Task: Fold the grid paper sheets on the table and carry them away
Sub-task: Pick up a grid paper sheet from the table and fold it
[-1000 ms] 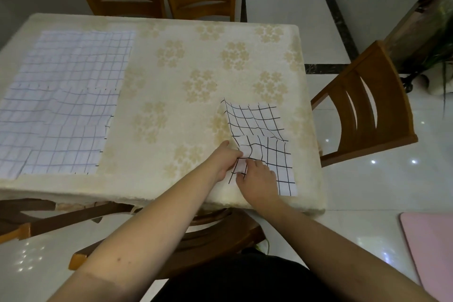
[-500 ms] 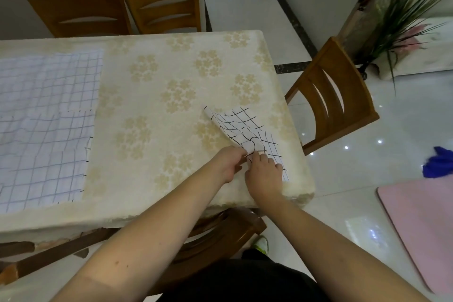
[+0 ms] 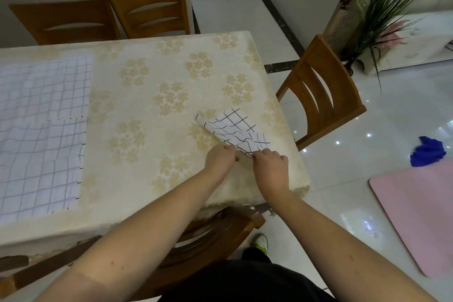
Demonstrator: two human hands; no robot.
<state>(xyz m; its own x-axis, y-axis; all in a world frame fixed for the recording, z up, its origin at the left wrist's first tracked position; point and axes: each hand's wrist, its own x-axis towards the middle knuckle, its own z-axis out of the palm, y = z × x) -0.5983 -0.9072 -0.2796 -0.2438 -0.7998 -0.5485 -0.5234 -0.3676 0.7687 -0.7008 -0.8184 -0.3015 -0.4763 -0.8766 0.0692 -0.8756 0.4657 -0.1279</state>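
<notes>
A small white sheet with a black hand-drawn grid point(image 3: 235, 130) lies near the table's right front corner, its left side curled over into a fold. My left hand point(image 3: 220, 160) pinches the sheet's near left edge. My right hand point(image 3: 269, 167) grips the near edge just beside it, fingers curled onto the paper. Larger grid paper sheets point(image 3: 41, 130) with faint blue-grey lines lie flat and overlapping on the left part of the table point(image 3: 152, 95), away from both hands.
The table wears a cream cloth with flower prints. Wooden chairs stand at the far side point(image 3: 147, 14), at the right end point(image 3: 323, 95) and under the near edge point(image 3: 215, 233). On the glossy floor lie a pink mat point(image 3: 416, 216) and a blue cloth point(image 3: 427, 154). A potted plant point(image 3: 382, 14) stands far right.
The small sheet went from lying flat to being folded over along its left side, both hands staying on its near edge. My view has swung to the right.
</notes>
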